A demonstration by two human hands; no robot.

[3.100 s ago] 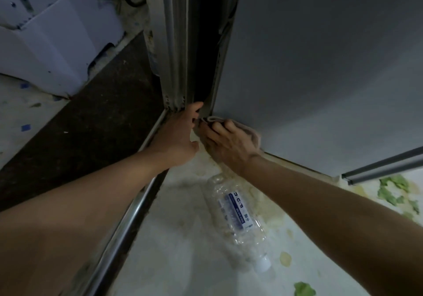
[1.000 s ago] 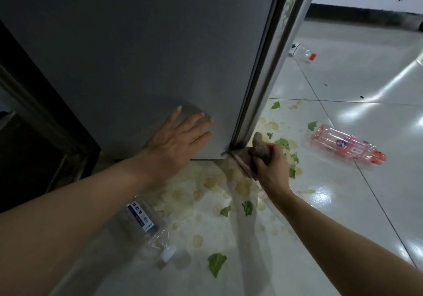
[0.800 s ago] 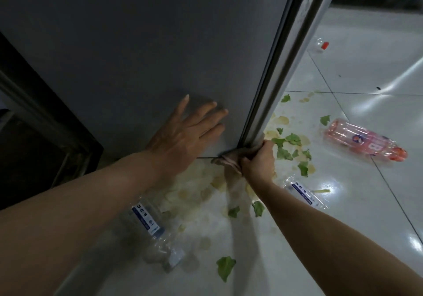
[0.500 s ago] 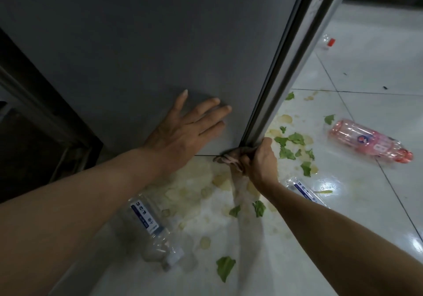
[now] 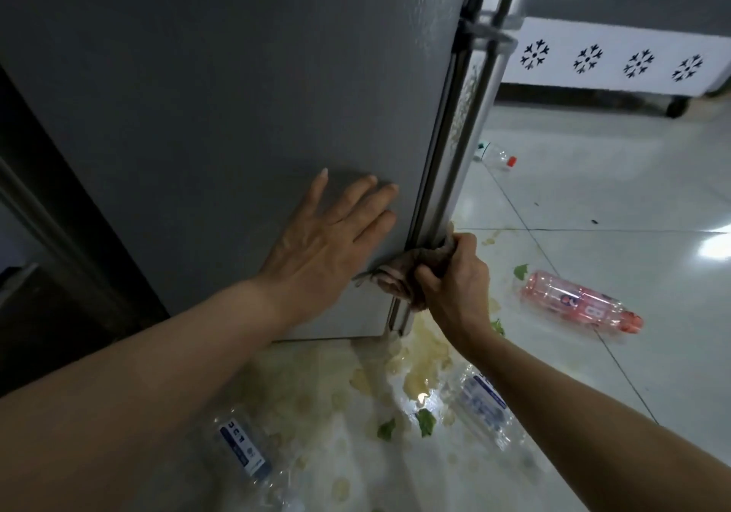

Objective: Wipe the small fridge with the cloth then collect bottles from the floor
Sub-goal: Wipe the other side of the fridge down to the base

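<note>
Bottles nearest you: two clear water bottles with blue labels lie on the wet tile, one (image 5: 247, 456) under your left forearm, the other (image 5: 484, 408) under your right forearm. Neither has been picked up.
Spill: yellowish puddles and green leaf scraps (image 5: 425, 420) lie between the two bottles and run up to the fridge's foot.
Right hand: your right hand (image 5: 451, 286) has its fingers curled tight round the bunched cloth (image 5: 399, 270), holding it against the fridge's lower front corner, where the side panel meets the door edge.
Left hand: your left hand (image 5: 328, 242) lies flat, fingers straight and slightly spread, on the grey side panel just beside the cloth. It holds nothing and looks to be bracing you.
Fridge: the small fridge (image 5: 237, 96) stands right in front of you, its door edge and long handle to the right of your hands.
Farther bottles: a pink bottle (image 5: 577, 306) lies on the tile right of your wrist. A clear bottle with a red cap (image 5: 496, 155) lies well beyond it, past the handle.
Background: a white cabinet with snowflake cut-outs (image 5: 609, 62) stands at the far wall.
Progress: you look to be mid-wipe, low on the corner. How much of the fridge is already clean cannot be told.
Left to do: finish wiping, then gather at least the four bottles in view.
</note>
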